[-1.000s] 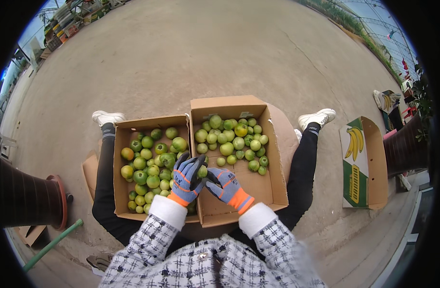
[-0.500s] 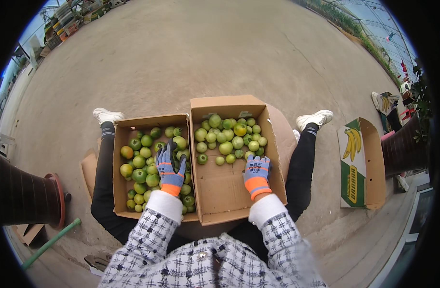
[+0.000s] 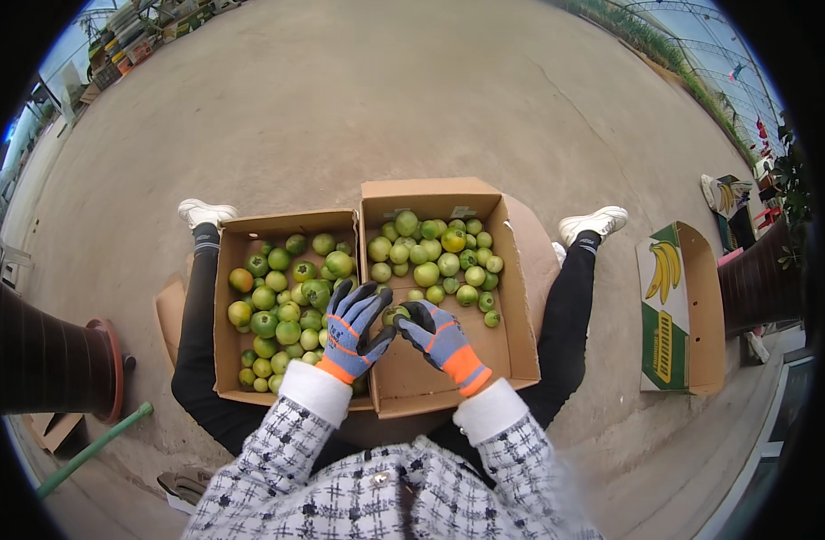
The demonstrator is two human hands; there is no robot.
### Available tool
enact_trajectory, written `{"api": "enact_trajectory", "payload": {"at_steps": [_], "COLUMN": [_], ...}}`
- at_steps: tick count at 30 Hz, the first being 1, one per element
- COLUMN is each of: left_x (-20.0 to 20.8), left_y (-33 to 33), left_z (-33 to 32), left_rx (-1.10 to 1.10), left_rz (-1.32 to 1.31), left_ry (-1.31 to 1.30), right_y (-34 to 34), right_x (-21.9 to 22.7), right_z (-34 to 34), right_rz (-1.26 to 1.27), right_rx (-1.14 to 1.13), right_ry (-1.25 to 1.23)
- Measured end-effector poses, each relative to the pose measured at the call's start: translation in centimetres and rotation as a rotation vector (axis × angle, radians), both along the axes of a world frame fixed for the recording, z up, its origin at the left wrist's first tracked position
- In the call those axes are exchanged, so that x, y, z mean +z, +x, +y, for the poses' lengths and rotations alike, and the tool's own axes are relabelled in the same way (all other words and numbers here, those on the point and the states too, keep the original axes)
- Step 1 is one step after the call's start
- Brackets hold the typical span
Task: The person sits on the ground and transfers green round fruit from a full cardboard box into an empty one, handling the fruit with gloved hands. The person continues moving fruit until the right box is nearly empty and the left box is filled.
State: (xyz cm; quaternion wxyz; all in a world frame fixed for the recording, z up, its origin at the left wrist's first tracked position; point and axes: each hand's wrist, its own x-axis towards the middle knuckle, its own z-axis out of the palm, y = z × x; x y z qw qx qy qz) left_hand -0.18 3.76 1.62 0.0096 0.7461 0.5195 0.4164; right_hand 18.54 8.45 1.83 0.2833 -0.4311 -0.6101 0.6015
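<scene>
And there's the green tomato (image 3: 395, 315), up between your two gloved hands, above the near part of the right-hand box (image 3: 421, 373)! Your right hand (image 3: 438, 337) has its dark fingertips closed on it; your left hand (image 3: 355, 324) curves thumb and fingers about its other side, though whether that one grips too, you can't tell from here! Green tomatoes (image 3: 288, 331) crowd the left-hand box (image 3: 282, 228), while more (image 3: 426, 274) cluster toward the far end of the right-hand one
</scene>
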Motion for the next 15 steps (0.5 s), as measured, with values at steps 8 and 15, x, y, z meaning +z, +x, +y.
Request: {"api": "enact_trajectory", "payload": {"at_steps": [8, 15], "left_x": [0.1, -2.6], "left_y": [-0.4, -4.5], "left_z": [0.2, 1.0], "left_rx": [-0.015, 0.535], "left_rz": [-0.113, -0.411], "left_ry": [-0.070, 0.046], "right_y": [-1.1, 0.7], "right_x": [-0.1, -2.0], "right_z": [0.7, 3.8], "right_rz": [0.215, -1.221], "right_rx": [0.092, -0.007], "right_ry": [-0.156, 0.894]}}
